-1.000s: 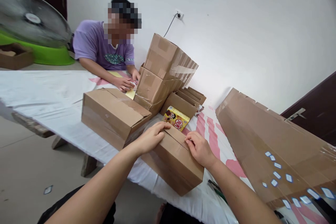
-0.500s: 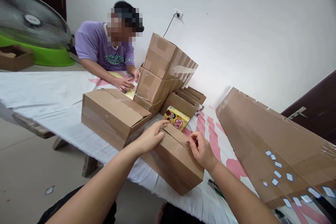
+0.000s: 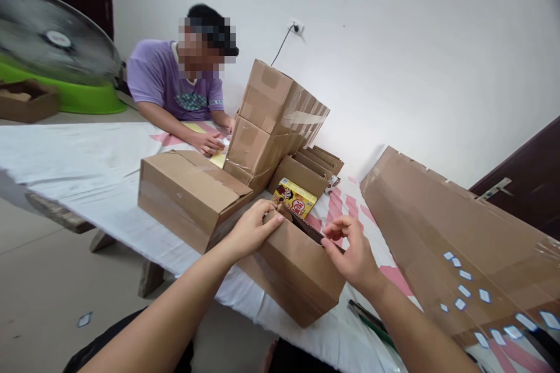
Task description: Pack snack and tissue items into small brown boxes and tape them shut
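Note:
A brown cardboard box [image 3: 293,271] stands at the table's near edge in front of me, with a dark gap showing along its top. My left hand [image 3: 254,227] grips the top edge of this box at its far left corner, thumb on top. At the right end of the gap is my right hand [image 3: 354,253], fingers curled and apart from the thumb; the thumb tip is at the rim. Just behind the box leans a yellow printed packet box [image 3: 296,198]. What lies inside the cardboard box is hidden.
A closed cardboard box [image 3: 188,201] sits left, beside stacked taped cartons [image 3: 271,99]. Open cartons [image 3: 301,175] line up behind. A dark-and-green tool [image 3: 371,323] lies by my right forearm. A co-worker in a purple shirt [image 3: 175,76] sits across; a large cardboard sheet [image 3: 437,233] stands right.
The box's top flap has opened, exposing a dark gap. My right hand has shifted right and spread its fingers; my left thumb now lies on the box edge.

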{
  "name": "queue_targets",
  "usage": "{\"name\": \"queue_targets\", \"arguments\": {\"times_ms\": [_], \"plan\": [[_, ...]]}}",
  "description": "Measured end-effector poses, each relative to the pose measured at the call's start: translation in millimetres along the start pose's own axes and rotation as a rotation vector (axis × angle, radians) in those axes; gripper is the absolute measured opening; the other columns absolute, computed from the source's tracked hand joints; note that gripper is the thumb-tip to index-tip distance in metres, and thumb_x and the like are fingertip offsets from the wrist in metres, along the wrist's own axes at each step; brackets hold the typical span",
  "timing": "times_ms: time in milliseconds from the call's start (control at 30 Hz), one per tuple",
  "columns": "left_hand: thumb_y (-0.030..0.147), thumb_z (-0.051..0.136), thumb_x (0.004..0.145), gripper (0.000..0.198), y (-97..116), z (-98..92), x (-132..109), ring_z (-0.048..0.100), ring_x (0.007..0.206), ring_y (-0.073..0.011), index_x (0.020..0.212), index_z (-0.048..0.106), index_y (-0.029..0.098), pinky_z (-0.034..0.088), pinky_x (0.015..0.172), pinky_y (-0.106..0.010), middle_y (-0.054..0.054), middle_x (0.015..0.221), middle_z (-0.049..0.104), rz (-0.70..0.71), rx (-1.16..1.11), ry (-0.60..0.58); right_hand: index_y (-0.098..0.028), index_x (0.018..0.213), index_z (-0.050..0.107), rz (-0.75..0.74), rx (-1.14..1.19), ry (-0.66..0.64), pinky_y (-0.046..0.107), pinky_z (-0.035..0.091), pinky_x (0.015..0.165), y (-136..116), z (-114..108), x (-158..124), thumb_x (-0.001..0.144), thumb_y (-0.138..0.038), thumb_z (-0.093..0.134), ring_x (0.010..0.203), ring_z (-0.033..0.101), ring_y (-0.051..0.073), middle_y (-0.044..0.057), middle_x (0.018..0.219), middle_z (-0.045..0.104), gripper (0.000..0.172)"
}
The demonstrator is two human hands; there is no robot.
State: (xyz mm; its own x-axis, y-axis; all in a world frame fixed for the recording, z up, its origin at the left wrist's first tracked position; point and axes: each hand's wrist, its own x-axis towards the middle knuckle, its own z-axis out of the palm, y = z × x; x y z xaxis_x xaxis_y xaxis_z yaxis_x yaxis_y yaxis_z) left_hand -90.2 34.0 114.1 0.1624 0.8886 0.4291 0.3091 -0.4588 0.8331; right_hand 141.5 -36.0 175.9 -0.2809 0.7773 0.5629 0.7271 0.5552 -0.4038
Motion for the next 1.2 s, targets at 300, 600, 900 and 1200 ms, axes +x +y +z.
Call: {"name": "queue_targets", "arguments": {"times_ms": [300, 600, 900, 1200], "plan": [[0.043, 0.047, 0.081, 0.031, -8.8, 11.7, 4.5, 0.057, 0.11, -0.0252, 0.101, 0.056, 0.02, 0.043, 0.099, -0.04, -0.009, 0.113, 0.061, 0.031, -0.002, 0.018, -0.023, 0.102, 0.045, -0.216, -0.382, -0.19, 0.035, 0.052, 0.066, -17.1, 17.2, -0.8, 0.082, -0.021, 0.062, 0.08, 0.066, 0.023, 0.006, 0.089, 0.066, 0.026], [0.041, 0.046, 0.081, 0.027, -10.4, 9.0, 3.9, 0.055, 0.113, -0.0255, 0.095, 0.056, 0.02, 0.042, 0.102, -0.042, -0.01, 0.116, 0.059, 0.049, 0.001, -0.013, -0.023, 0.09, 0.046, -0.19, -0.558, -0.333, 0.03, 0.043, 0.052, -27.9, 22.1, 16.8, 0.078, -0.025, 0.071, 0.065, 0.066, 0.022, 0.002, 0.076, 0.068, 0.028], [0.039, 0.048, 0.08, 0.029, -12.9, 11.1, 4.5, 0.055, 0.115, -0.0255, 0.099, 0.056, 0.02, 0.042, 0.103, -0.041, -0.01, 0.117, 0.059, 0.05, 0.011, -0.003, -0.023, 0.088, 0.047, -0.194, -0.489, -0.384, 0.029, 0.042, 0.052, -24.8, 18.9, 16.7, 0.08, -0.022, 0.069, 0.065, 0.068, 0.023, 0.002, 0.078, 0.07, 0.024], [0.04, 0.048, 0.08, 0.028, -12.7, 10.9, 4.7, 0.055, 0.115, -0.0257, 0.098, 0.057, 0.02, 0.042, 0.103, -0.041, -0.01, 0.117, 0.059, 0.051, 0.022, -0.006, -0.022, 0.084, 0.047, -0.271, -0.605, -0.345, 0.027, 0.037, 0.051, -23.9, 23.9, 12.0, 0.086, -0.024, 0.061, 0.062, 0.065, 0.019, 0.002, 0.072, 0.069, 0.015]]}}
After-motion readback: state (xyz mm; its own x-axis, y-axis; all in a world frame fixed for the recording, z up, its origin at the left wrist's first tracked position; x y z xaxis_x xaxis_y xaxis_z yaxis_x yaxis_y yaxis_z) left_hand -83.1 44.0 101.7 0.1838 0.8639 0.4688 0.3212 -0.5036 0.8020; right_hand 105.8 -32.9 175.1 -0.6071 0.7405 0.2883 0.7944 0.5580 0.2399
